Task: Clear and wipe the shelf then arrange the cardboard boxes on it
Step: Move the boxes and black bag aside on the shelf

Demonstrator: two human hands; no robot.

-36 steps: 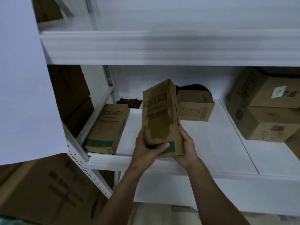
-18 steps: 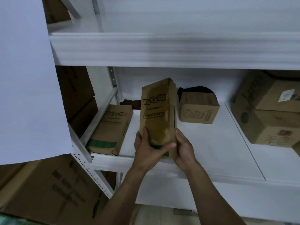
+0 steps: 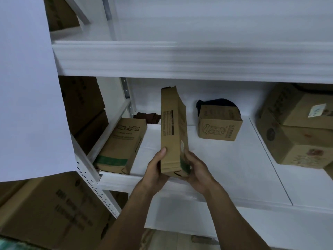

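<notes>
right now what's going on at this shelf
A person grips a tall cardboard box upright, left hand and right hand at its lower end, over the front edge of the white shelf. A similar box lies flat at the shelf's left end, a small box stands at the back, and larger boxes are stacked on the right.

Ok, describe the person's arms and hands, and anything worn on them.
The left hand and right hand are bare: no gloves, and no rings show. The left forearm and right forearm are bare too, with no sleeve, watch or band in view.
</notes>
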